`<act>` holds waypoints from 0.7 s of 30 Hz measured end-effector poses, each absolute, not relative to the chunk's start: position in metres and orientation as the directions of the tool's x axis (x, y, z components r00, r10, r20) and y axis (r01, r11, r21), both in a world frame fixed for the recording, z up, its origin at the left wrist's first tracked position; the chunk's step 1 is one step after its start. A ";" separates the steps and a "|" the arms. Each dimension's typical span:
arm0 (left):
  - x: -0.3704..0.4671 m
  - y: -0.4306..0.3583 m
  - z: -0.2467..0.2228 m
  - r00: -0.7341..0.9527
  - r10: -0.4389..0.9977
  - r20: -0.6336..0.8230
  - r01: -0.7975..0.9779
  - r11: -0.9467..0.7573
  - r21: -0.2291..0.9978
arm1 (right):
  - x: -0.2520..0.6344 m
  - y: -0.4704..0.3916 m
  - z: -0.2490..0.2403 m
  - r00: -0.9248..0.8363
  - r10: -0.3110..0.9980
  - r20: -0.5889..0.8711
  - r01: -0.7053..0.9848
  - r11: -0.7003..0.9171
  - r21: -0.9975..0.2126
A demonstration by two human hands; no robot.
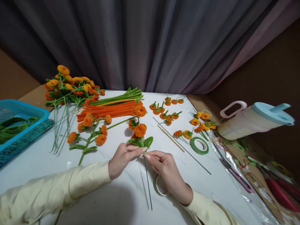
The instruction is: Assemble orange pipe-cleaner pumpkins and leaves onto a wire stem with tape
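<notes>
My left hand [125, 157] pinches an orange pipe-cleaner flower stem [148, 184] just below its green leaves [140, 142]. Several fuzzy orange blooms [140, 130] top this stem, and its thin dark green wire points down toward me. My right hand [165, 165] is closed at the same spot, thumb and forefinger pressed together on the stem right under the leaves. Whether a strip of tape lies between those fingertips is too small to tell. Partly hidden below my right hand is a roll of green floral tape [161, 186].
Left lie a finished flower branch [87, 140], a flower pile [70, 84] and a blue basket [25, 134]. Orange pipe cleaners [107, 109] are behind. Right are loose blooms [168, 117], a wooden stick [171, 138], a second tape roll [199, 146], scissors [239, 178] and a tumbler [253, 120].
</notes>
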State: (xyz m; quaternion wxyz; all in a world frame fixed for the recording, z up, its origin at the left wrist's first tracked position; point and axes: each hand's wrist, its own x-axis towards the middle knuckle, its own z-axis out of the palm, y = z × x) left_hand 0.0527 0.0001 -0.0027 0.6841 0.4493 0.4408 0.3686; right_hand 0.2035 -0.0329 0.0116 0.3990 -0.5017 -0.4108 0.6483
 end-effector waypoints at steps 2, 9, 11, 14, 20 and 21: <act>0.053 0.000 -0.003 0.343 0.898 -0.274 -0.116 0.331 0.937 | 0.205 -0.033 0.012 -0.163 0.952 -0.261 -0.022 -0.268 -0.963; 0.055 -0.002 0.001 0.451 0.844 -0.291 -0.275 0.442 0.854 | 0.212 -0.034 0.017 -0.241 0.970 -0.046 0.260 0.019 -0.965; 0.056 -0.002 0.000 0.462 0.834 -0.303 -0.326 0.477 0.816 | 0.214 -0.034 0.018 -0.265 0.963 -0.045 0.281 0.032 -0.959; 0.055 -0.001 -0.001 0.473 0.816 -0.331 -0.359 0.522 0.774 | 0.215 -0.032 0.019 -0.307 0.950 -0.052 0.289 0.041 -0.957; 0.055 0.001 0.004 0.448 0.820 -0.355 -0.290 0.509 0.810 | 0.218 -0.033 0.017 -0.376 0.927 0.006 0.462 0.193 -0.866; 0.055 0.001 0.005 0.445 0.826 -0.345 -0.278 0.494 0.824 | 0.218 -0.034 0.016 -0.384 0.923 0.030 0.515 0.241 -0.823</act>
